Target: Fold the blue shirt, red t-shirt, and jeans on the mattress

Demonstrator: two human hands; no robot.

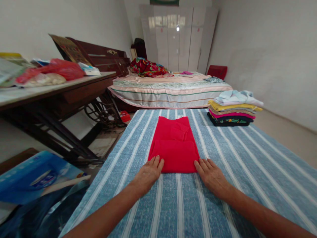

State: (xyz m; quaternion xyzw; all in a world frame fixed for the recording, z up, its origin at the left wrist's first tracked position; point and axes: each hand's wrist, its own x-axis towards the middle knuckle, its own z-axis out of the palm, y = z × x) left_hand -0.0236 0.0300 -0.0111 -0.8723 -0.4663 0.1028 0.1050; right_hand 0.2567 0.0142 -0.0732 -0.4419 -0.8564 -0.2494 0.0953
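Observation:
A folded red garment (174, 145) lies flat in the middle of a blue and white striped bed cover (223, 172). My left hand (148, 173) rests palm down at its near left corner, fingers stretched out and touching the cloth's edge. At the near right corner my right hand (211, 175) lies flat the same way, fingers extended against the fabric. Neither hand holds anything.
A stack of folded clothes (232, 110) sits at the far right of the cover. A dark wooden table (56, 96) with bags and papers stands to the left. A second bed (170, 87) with a floral bundle lies beyond, a white wardrobe (177, 38) behind it. A blue package (37, 178) lies at lower left.

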